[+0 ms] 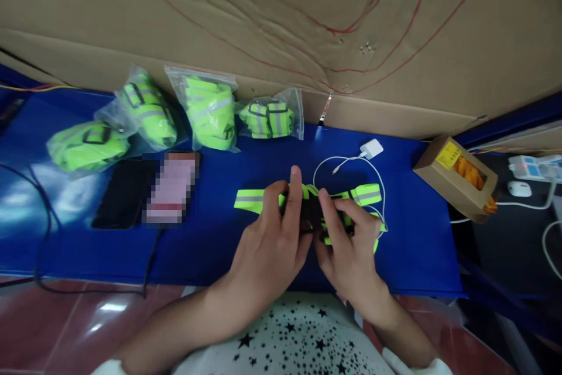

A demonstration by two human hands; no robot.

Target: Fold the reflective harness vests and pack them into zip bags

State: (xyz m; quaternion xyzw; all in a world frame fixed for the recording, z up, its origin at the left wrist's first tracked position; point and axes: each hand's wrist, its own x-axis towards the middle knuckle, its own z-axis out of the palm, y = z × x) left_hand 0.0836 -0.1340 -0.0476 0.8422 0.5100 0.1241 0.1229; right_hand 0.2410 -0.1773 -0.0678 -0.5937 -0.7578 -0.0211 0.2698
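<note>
A neon-yellow reflective strap with grey stripes and black parts lies bunched on the blue table in front of me. My left hand grips its black middle part from the left, index finger stretched upward and the other fingers bent. From the right, my right hand pinches the same strap, its fingers curled over the black part. Both hands are close together, with the fingertips partly hiding what they hold. A white cable loops behind and beside the strap's right end.
Several bagged neon-yellow straps stand along the cardboard wall. Two phones, one dark and one lit, lie left. A white charger sits behind the hands. At right are a cardboard box and a power strip.
</note>
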